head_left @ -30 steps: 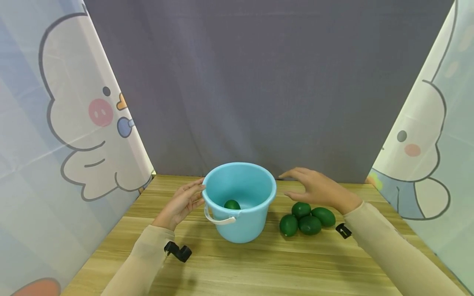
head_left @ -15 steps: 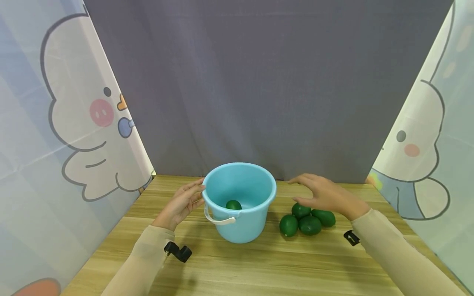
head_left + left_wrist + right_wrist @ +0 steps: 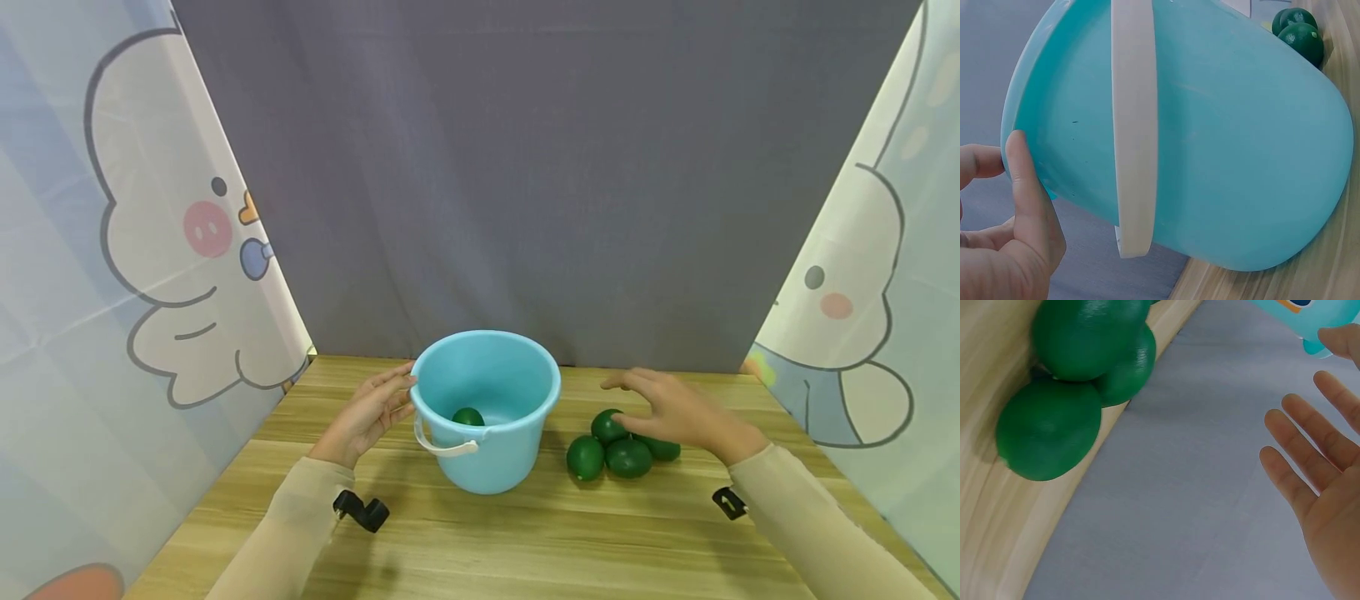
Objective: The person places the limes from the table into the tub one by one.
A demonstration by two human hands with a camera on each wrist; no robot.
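Note:
A light blue bucket (image 3: 495,458) with a white handle (image 3: 446,448) stands upright on the wooden table. Inside it lies one dark green oval fruit (image 3: 468,417). My left hand (image 3: 367,412) touches the left side of its rim, thumb and index finger against it in the left wrist view. Several more such fruits (image 3: 628,458) sit in a cluster to the right of the bucket. Over the back of this cluster is my right hand (image 3: 667,408), its fingers spread and nothing in them. It partly hides the rightmost fruit. The right wrist view shows the palm (image 3: 1335,525) apart from the fruits.
The wooden table (image 3: 480,550) ends at a dark grey curtain (image 3: 540,183) at the back. Curtains with cartoon figures hang at the left (image 3: 60,358) and the right (image 3: 926,333).
My right hand has moved right and toward me, away from the bucket rim and over the fruits. The left hand and bucket have stayed put.

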